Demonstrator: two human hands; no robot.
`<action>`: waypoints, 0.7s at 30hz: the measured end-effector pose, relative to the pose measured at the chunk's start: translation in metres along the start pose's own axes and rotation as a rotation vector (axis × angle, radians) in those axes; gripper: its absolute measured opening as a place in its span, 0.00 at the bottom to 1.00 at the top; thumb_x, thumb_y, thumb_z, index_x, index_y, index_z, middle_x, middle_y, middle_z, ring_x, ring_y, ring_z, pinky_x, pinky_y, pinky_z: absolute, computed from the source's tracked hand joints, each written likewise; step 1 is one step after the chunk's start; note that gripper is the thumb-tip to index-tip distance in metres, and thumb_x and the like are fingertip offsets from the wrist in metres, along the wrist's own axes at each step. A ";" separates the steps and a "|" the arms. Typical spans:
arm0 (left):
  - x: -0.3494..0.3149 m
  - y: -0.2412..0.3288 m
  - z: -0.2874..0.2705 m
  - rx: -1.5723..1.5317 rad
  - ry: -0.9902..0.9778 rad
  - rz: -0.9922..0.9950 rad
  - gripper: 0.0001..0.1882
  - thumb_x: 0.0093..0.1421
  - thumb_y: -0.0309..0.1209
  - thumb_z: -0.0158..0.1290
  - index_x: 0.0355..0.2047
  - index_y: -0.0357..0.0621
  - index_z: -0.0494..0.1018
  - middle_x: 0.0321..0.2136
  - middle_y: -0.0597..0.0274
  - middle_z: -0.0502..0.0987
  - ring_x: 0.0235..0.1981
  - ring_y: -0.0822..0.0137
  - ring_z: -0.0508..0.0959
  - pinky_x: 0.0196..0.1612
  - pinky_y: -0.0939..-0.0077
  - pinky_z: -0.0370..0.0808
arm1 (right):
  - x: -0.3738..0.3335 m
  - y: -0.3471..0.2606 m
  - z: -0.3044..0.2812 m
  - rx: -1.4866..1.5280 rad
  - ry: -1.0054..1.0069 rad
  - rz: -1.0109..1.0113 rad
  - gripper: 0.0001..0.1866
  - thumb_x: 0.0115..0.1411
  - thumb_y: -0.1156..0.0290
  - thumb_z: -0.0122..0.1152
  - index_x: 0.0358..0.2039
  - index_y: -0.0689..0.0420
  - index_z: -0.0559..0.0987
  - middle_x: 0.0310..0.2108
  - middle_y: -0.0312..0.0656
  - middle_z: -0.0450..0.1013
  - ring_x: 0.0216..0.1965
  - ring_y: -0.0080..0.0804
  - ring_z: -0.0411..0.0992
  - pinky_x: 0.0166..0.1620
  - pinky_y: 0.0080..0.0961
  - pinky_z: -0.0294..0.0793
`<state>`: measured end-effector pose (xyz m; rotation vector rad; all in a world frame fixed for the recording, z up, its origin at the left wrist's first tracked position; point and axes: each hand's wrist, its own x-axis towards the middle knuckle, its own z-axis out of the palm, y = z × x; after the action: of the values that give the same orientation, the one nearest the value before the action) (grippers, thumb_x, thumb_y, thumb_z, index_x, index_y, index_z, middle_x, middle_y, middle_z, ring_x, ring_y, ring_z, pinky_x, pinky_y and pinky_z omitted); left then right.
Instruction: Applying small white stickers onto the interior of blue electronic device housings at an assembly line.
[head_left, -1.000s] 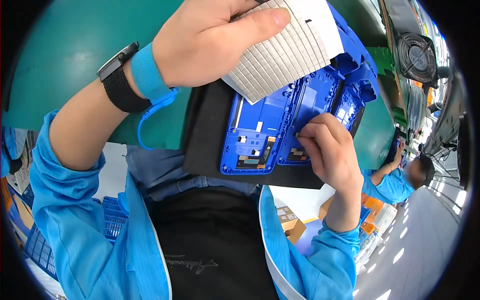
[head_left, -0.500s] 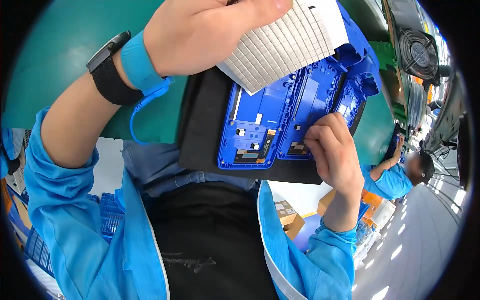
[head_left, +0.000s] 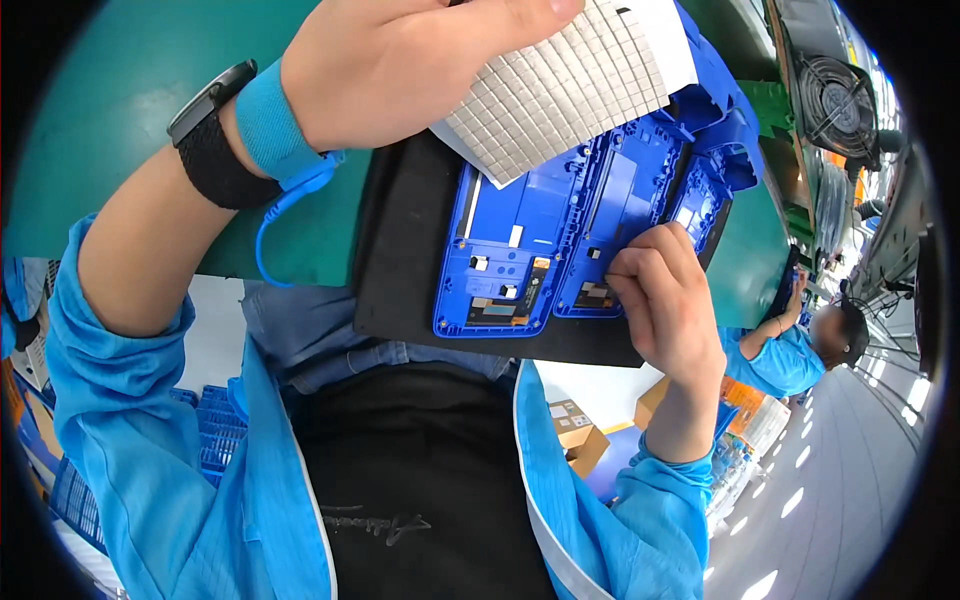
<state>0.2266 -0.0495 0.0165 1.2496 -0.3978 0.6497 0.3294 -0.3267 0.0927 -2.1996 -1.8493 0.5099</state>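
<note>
My left hand (head_left: 390, 75) grips a sheet of small grey square pads (head_left: 560, 100) on a white backing, thumb along its upper edge. The sheet hangs over the upper part of a blue plastic housing (head_left: 540, 205). That housing lies open side up, with small dark pads and a flat ribbon cable inside. To its right is a second blue housing (head_left: 620, 185) of the same kind. My right hand (head_left: 668, 295) is at this one's lower right corner, its fingertips pinched together against the inside. Whatever those fingers hold is hidden.
A black mat (head_left: 400, 255) lies under the housings on a green tabletop (head_left: 130, 130). More blue housings (head_left: 720, 140) stand to the right. A blue wrist strap (head_left: 272, 130) with a coiled cord circles my left wrist. Beyond are a fan (head_left: 838, 105) and another person (head_left: 790, 350).
My left forearm and wrist have shifted very slightly left. My right hand stays at the second housing's lower corner, its fingers still pinched.
</note>
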 end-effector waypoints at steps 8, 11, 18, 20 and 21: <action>0.011 -0.025 -0.012 -0.014 -0.131 0.409 0.12 0.72 0.29 0.49 0.46 0.30 0.71 0.30 0.67 0.78 0.28 0.84 0.70 0.31 0.86 0.67 | 0.003 0.000 -0.003 0.015 0.046 -0.011 0.11 0.48 0.86 0.67 0.31 0.62 0.76 0.32 0.45 0.71 0.33 0.43 0.70 0.36 0.33 0.71; 0.002 -0.011 -0.011 0.124 -0.171 0.400 0.13 0.72 0.31 0.49 0.47 0.30 0.71 0.32 0.64 0.79 0.30 0.82 0.73 0.34 0.86 0.69 | 0.001 0.001 -0.008 0.094 0.118 -0.002 0.11 0.48 0.88 0.65 0.32 0.63 0.77 0.33 0.46 0.73 0.32 0.41 0.71 0.36 0.30 0.70; -0.011 0.025 0.018 0.362 0.043 -0.209 0.14 0.68 0.33 0.52 0.45 0.34 0.74 0.25 0.55 0.78 0.26 0.70 0.77 0.31 0.74 0.73 | 0.047 -0.027 -0.023 0.090 0.653 -0.014 0.09 0.53 0.85 0.69 0.34 0.63 0.80 0.32 0.44 0.75 0.27 0.26 0.73 0.29 0.18 0.71; -0.011 0.025 0.019 0.338 0.023 -0.247 0.13 0.68 0.33 0.52 0.45 0.34 0.74 0.25 0.52 0.79 0.25 0.66 0.78 0.30 0.73 0.74 | 0.068 -0.035 -0.022 0.034 0.669 -0.064 0.08 0.54 0.85 0.68 0.35 0.64 0.79 0.32 0.44 0.76 0.26 0.27 0.74 0.29 0.19 0.72; -0.011 0.024 0.018 0.343 0.020 -0.242 0.13 0.68 0.33 0.52 0.45 0.34 0.74 0.25 0.52 0.79 0.25 0.66 0.78 0.30 0.73 0.74 | 0.076 -0.037 -0.020 0.022 0.684 -0.078 0.08 0.55 0.85 0.68 0.35 0.64 0.79 0.32 0.44 0.76 0.26 0.28 0.74 0.29 0.20 0.73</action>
<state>0.2037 -0.0656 0.0323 1.5870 -0.1147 0.5354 0.3152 -0.2439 0.1162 -1.9297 -1.5228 -0.2226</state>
